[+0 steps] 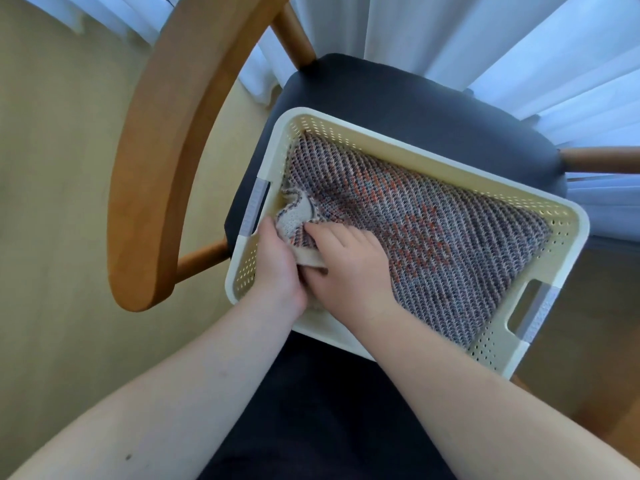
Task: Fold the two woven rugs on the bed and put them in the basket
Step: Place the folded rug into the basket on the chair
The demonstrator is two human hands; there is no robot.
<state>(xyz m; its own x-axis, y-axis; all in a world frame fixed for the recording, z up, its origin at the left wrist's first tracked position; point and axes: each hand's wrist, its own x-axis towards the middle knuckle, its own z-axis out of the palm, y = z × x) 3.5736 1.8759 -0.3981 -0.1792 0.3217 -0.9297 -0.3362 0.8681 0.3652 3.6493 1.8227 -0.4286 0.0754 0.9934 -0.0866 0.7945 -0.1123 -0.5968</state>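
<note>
A folded woven rug (433,244), grey-blue with orange motifs, lies inside the cream perforated basket (450,174) and fills most of it. Its near-left corner is bunched up, showing a pale underside. My left hand (277,261) grips that bunched corner by the basket's left wall. My right hand (349,268) lies on top of the rug beside it, fingers pointing toward the bunched corner and pressing the cloth down. Whether a second rug sits underneath is hidden.
The basket stands on the dark cushion (433,109) of a wooden chair, whose curved backrest (166,150) arcs on the left. White curtains (485,36) hang behind. Pale flooring (52,202) lies to the left. Grey grips line both basket handles.
</note>
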